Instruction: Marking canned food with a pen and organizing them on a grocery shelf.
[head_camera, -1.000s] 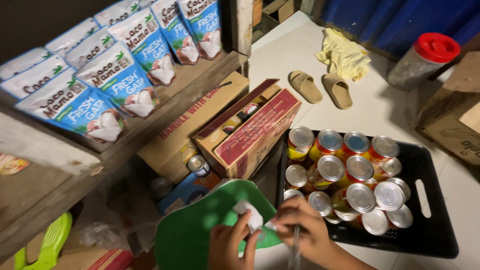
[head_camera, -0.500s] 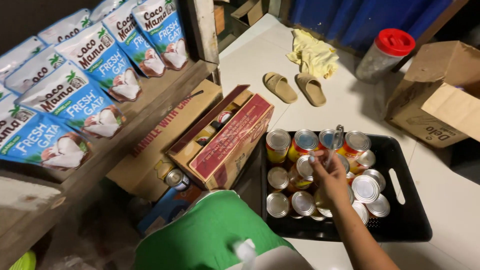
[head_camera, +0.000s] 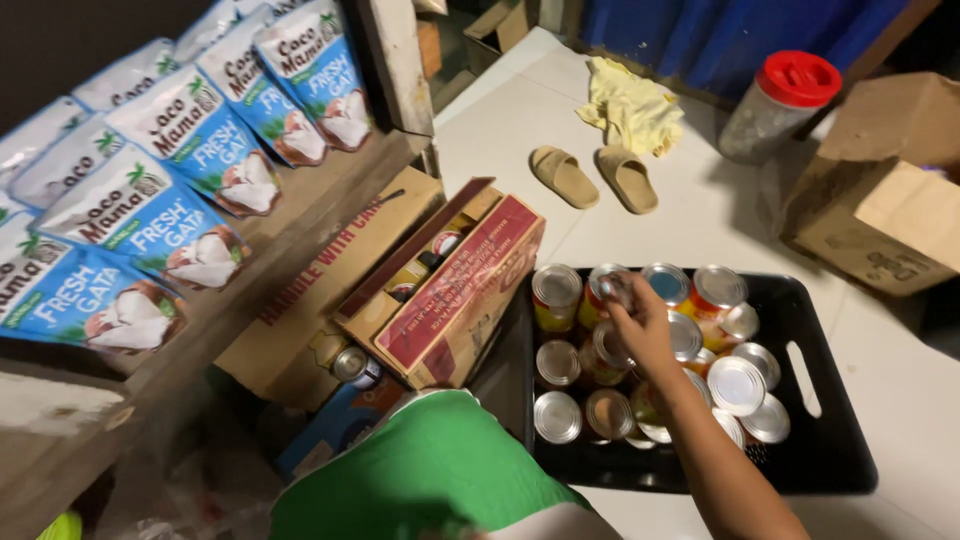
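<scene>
While the right hand (head_camera: 640, 318) pinches a can (head_camera: 612, 288) near the black tray's (head_camera: 820, 440) far edge — lift straight, clear the neighbouring cans (head_camera: 737, 385) — left hand unseen.

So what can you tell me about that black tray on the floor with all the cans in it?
The black tray looks like moulded plastic, rectangular, with a raised rim and a slot handle cut into its right side. It lies flat on the pale tiled floor, next to an open red cardboard box. Tin cans with silver lids stand upright in rows inside, filling most of it. The right hand reaches over the cans, fingers on one in the back row.
</scene>
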